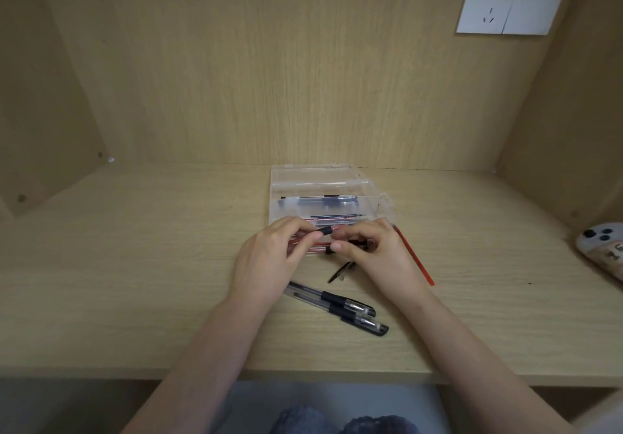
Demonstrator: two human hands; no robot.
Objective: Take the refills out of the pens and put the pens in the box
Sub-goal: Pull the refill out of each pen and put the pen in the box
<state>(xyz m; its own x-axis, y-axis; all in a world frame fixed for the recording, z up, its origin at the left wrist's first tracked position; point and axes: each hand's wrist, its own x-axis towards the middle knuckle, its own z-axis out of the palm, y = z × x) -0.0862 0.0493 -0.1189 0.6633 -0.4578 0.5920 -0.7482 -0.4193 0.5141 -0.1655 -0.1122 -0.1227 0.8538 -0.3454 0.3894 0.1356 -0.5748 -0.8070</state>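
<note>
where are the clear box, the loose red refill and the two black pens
clear box (320,175): head view, bare rear section.
red refill (414,255): head view, middle of its shaft.
black pens (333,298): head view, dark grip of the farther pen.

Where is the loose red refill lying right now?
In the head view the red refill lies on the desk just right of the right hand, slanting from the clear box's near right corner toward the person.

Pale wood-grain desk alcove. White wall socket (512,5) up on the back panel (303,79), matching desktop (135,282) well below it, left side panel (43,96) far across from it. Soft even light, grey floor (84,406) furthest below it.
</note>
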